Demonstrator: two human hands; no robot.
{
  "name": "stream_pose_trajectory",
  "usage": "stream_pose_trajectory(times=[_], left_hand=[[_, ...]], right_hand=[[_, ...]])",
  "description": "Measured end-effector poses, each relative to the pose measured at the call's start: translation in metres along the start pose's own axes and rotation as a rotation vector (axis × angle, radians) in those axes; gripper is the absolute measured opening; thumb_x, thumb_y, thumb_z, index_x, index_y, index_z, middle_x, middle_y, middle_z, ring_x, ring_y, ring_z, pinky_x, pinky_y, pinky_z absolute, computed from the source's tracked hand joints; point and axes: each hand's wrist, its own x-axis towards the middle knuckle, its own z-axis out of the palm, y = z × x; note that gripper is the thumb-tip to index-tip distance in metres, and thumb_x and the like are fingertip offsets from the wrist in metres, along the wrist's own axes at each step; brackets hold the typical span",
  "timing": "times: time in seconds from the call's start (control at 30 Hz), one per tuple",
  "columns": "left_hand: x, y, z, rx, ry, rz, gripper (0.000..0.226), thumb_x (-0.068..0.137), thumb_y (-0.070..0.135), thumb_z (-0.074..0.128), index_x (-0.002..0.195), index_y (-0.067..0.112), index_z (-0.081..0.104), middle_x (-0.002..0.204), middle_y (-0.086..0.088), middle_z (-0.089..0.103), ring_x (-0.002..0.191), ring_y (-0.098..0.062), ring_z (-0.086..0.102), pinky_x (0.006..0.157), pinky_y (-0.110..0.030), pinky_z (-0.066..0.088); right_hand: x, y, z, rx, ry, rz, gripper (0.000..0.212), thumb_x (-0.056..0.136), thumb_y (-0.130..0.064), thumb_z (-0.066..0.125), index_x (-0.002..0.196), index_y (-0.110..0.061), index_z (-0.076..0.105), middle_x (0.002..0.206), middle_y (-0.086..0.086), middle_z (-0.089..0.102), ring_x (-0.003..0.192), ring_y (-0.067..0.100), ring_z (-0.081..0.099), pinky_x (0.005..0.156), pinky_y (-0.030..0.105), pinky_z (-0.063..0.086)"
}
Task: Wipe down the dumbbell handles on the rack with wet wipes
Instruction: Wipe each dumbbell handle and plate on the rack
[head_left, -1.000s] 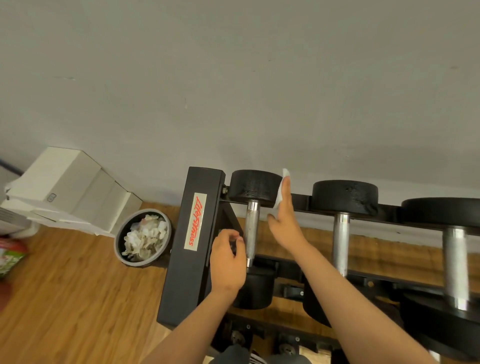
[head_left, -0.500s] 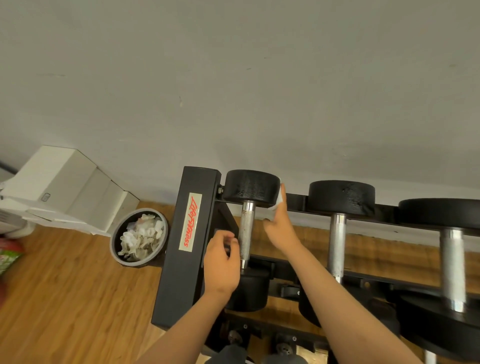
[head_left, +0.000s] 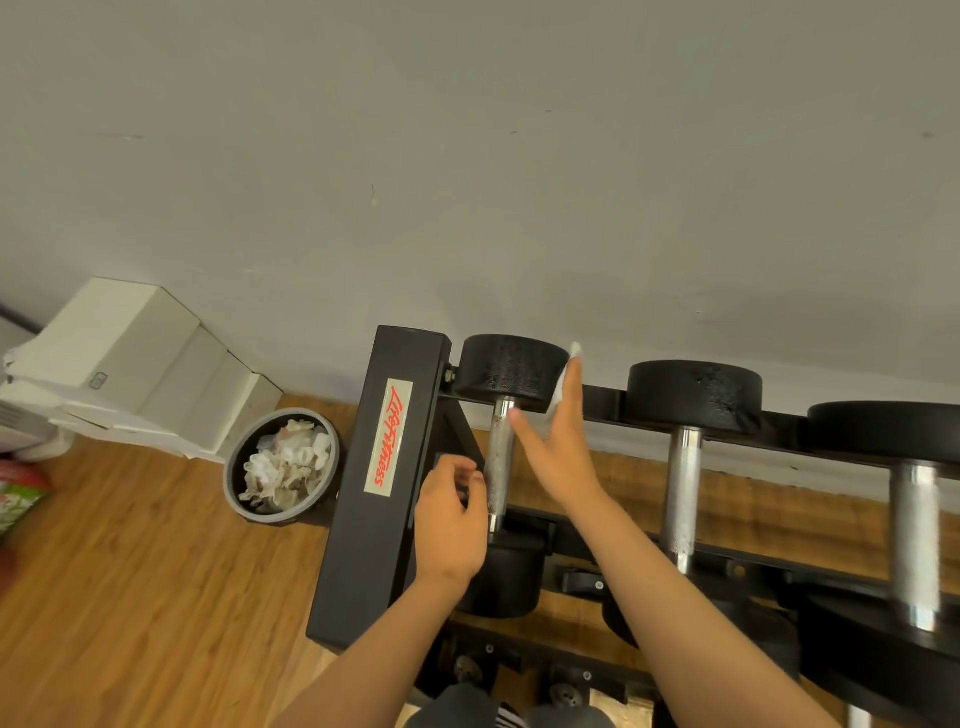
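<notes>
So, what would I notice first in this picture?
Two bare arms reach over a black rack of dumbbells. The right hand presses a white wipe against the far head of the leftmost dumbbell, while the left hand curls by its steel handle. On the wooden floor at left, a round bin holds crumpled white wipes.

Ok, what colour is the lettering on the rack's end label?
Red, on a pale label against the black rack; the head view shows it.
</notes>
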Motion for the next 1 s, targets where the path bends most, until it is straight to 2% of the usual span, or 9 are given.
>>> stream_pose_trajectory(times=[0.2, 0.3, 0.4, 0.53, 0.7, 0.83, 1.0], left_hand=[[-0.001, 0.003, -0.002, -0.030, 0.005, 0.023, 0.008, 0.097, 0.019, 0.055, 0.099, 0.026, 0.056, 0.092, 0.008, 0.061, 0.083, 0.001, 0.059, 0.072, -0.007, 0.044], [-0.001, 0.003, -0.001, -0.028, 0.004, 0.029, 0.007, 0.097, 0.019, 0.054, 0.098, 0.026, 0.056, 0.091, 0.008, 0.061, 0.083, -0.001, 0.060, 0.071, -0.008, 0.044], [0.000, 0.003, -0.002, -0.035, 0.009, 0.034, 0.008, 0.097, 0.018, 0.055, 0.097, 0.026, 0.056, 0.089, 0.008, 0.061, 0.082, -0.001, 0.059, 0.070, -0.007, 0.043], [0.000, 0.002, -0.003, -0.033, 0.004, 0.045, 0.007, 0.096, 0.019, 0.055, 0.095, 0.026, 0.056, 0.088, 0.009, 0.061, 0.085, 0.005, 0.057, 0.072, -0.006, 0.042], [-0.001, 0.004, -0.003, -0.054, 0.002, 0.020, 0.007, 0.097, 0.020, 0.054, 0.096, 0.026, 0.056, 0.090, 0.009, 0.060, 0.084, 0.002, 0.057, 0.070, -0.006, 0.042], [0.000, -0.001, -0.002, -0.043, 0.003, 0.029, 0.003, 0.097, 0.023, 0.054, 0.096, 0.025, 0.056, 0.090, 0.009, 0.061, 0.083, -0.003, 0.059, 0.071, -0.014, 0.045], [0.000, 0.000, -0.002, -0.044, 0.005, 0.028, 0.002, 0.097, 0.022, 0.054, 0.097, 0.023, 0.056, 0.092, 0.008, 0.061, 0.084, -0.005, 0.059, 0.072, -0.017, 0.045]], right_hand=[[-0.022, 0.006, 0.011, -0.251, 0.018, -0.123, 0.115, 0.086, -0.044, 0.069, 0.149, -0.032, -0.026, 0.158, -0.014, -0.028, 0.149, 0.010, -0.014, 0.120, 0.035, 0.005], [0.000, -0.005, 0.009, -0.345, 0.030, -0.137, 0.113, 0.087, -0.050, 0.064, 0.149, -0.025, -0.027, 0.154, -0.012, -0.035, 0.147, 0.010, -0.022, 0.122, 0.038, 0.001], [0.005, -0.017, 0.009, -0.444, 0.049, -0.163, 0.110, 0.088, -0.057, 0.057, 0.151, -0.016, -0.023, 0.156, -0.006, -0.033, 0.147, 0.014, -0.023, 0.123, 0.040, 0.001], [-0.017, -0.005, 0.011, -0.687, -0.009, -0.274, 0.100, 0.091, -0.061, 0.041, 0.152, -0.011, -0.020, 0.158, 0.004, -0.031, 0.147, 0.019, -0.026, 0.119, 0.037, -0.009], [0.023, -0.036, 0.005, -0.845, -0.066, -0.374, 0.084, 0.092, -0.066, 0.015, 0.151, -0.015, -0.016, 0.158, 0.002, -0.024, 0.145, 0.016, -0.029, 0.116, 0.032, -0.017], [-0.003, -0.020, 0.009, -1.020, -0.103, -0.443, 0.082, 0.096, -0.061, 0.018, 0.155, -0.008, -0.002, 0.163, 0.009, -0.012, 0.149, 0.021, -0.017, 0.121, 0.038, -0.010], [0.022, -0.044, 0.015, -1.068, -0.151, -0.440, 0.083, 0.089, -0.063, 0.001, 0.154, -0.012, -0.002, 0.163, 0.006, -0.010, 0.147, 0.018, -0.022, 0.116, 0.032, -0.021]])
